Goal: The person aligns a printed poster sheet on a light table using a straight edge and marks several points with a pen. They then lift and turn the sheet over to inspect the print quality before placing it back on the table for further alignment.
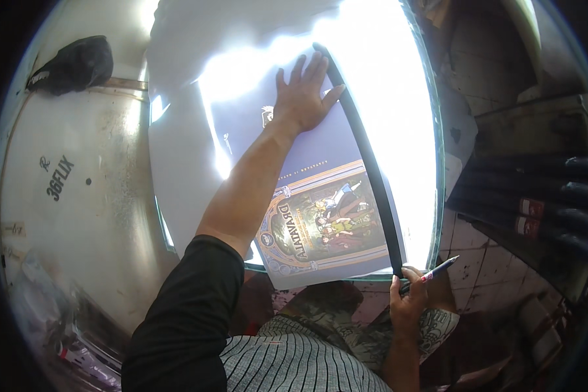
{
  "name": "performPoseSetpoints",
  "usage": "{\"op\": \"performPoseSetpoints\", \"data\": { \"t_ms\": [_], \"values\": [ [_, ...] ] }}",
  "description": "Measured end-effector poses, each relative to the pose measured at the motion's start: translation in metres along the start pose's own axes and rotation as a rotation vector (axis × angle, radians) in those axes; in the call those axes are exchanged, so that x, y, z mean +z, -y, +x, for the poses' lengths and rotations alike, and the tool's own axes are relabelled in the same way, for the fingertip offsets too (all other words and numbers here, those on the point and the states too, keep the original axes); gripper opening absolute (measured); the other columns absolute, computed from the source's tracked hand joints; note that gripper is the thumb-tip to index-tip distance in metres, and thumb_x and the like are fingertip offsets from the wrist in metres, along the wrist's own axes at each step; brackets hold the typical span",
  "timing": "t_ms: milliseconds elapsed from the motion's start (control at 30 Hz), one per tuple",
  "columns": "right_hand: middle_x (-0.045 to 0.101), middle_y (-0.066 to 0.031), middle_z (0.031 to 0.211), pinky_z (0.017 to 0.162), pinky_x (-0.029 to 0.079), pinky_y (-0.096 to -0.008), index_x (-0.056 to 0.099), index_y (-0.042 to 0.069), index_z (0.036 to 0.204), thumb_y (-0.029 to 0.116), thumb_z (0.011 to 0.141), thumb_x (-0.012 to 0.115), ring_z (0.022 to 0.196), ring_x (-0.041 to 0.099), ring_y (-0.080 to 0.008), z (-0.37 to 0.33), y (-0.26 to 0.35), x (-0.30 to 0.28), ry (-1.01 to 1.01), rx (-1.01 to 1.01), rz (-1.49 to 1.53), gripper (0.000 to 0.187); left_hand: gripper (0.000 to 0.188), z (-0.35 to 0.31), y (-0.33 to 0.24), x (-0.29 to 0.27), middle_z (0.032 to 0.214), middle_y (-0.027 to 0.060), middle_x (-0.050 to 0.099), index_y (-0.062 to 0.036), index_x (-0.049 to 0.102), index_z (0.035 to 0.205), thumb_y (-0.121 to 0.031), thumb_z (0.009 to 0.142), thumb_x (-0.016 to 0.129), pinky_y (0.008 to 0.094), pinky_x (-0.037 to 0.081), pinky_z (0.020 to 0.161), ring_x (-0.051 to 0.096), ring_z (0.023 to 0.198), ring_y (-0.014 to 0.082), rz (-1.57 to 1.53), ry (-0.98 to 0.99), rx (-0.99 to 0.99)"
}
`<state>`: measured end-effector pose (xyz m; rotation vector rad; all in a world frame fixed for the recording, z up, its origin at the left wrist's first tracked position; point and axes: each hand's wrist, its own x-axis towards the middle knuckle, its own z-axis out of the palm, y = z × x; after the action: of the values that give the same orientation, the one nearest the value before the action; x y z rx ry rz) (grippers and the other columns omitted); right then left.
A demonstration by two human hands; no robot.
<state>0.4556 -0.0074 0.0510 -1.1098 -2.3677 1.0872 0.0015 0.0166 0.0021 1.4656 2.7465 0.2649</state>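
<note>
A blue printed sheet [326,147] with an illustrated panel of figures lies on a brightly glowing glass-topped table [418,124]. Along its right side runs a long black strip [372,166], like a straightedge. My left hand [304,98] rests flat near the sheet's far end, fingers spread, with the thumb reaching onto the strip. At the near edge, my right hand [408,297] is closed, its fingertips at the strip's lower end. A dark pencil [443,267] sticks out of the right hand, its pointed tip to the upper right.
To the left stands a pale worn panel [104,189], with a black bag-like bundle [78,64] at its far end. Dark blue rolls [529,202] are stacked at the right. Clear plastic wrapping [42,294] lies at the lower left.
</note>
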Motion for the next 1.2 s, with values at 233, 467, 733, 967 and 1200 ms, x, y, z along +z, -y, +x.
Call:
{"op": "performPoseSetpoints", "data": {
  "t_ms": [233,467,733,967,1200],
  "values": [
    [0.067,-0.0132,0.107,0.088,0.051,-0.0421,0.062,0.006,0.112,-0.002,0.081,0.075,0.099,0.064,-0.0317,0.007,0.001,0.001,-0.042,-0.008,0.044,0.034,0.123,0.005,0.0,-0.018,0.166,0.016,0.02,-0.0079,0.021,0.159,-0.084,0.072,0.063,0.0655,0.006,0.119,0.011,0.155,0.0347,-0.005,0.112,0.018],
    [0.066,-0.0134,0.105,0.088,0.05,-0.042,0.063,0.005,0.109,0.0,0.081,0.075,0.098,0.063,-0.0321,0.004,-0.001,0.004,-0.054,0.065,0.057,0.032,0.129,0.005,-0.007,-0.018,0.165,0.0181,0.021,-0.0057,0.021,0.159,-0.077,0.066,0.074,0.0633,0.005,0.12,0.01,0.155,0.0346,-0.017,0.106,0.048],
    [0.066,-0.0132,0.105,0.089,0.05,-0.043,0.062,0.005,0.109,-0.002,0.079,0.075,0.099,0.062,-0.0319,0.002,-0.001,0.007,-0.07,0.035,0.073,0.034,0.129,0.003,-0.004,-0.016,0.166,0.0158,0.019,-0.0062,0.021,0.159,-0.078,0.066,0.073,0.0622,0.004,0.121,0.01,0.155,0.0326,-0.003,0.072,0.052],
    [0.065,-0.0138,0.108,0.09,0.049,-0.0427,0.062,0.005,0.111,-0.002,0.079,0.075,0.102,0.061,-0.0326,0.002,-0.001,0.006,-0.056,0.058,0.079,0.035,0.13,0.003,0.001,-0.013,0.166,0.0166,0.019,-0.0062,0.021,0.159,-0.081,0.065,0.07,0.0622,0.003,0.121,0.009,0.155,0.0328,0.012,0.071,0.056],
    [0.066,-0.014,0.108,0.09,0.049,-0.044,0.061,0.006,0.113,-0.001,0.078,0.076,0.101,0.061,-0.0332,0.006,-0.006,0.0,-0.035,0.046,0.066,0.039,0.14,0.011,-0.005,-0.019,0.167,0.0212,0.011,-0.0034,0.015,0.159,-0.081,0.06,0.075,0.0619,0.004,0.121,0.004,0.155,0.0366,0.015,0.155,0.063]
  ]
}}
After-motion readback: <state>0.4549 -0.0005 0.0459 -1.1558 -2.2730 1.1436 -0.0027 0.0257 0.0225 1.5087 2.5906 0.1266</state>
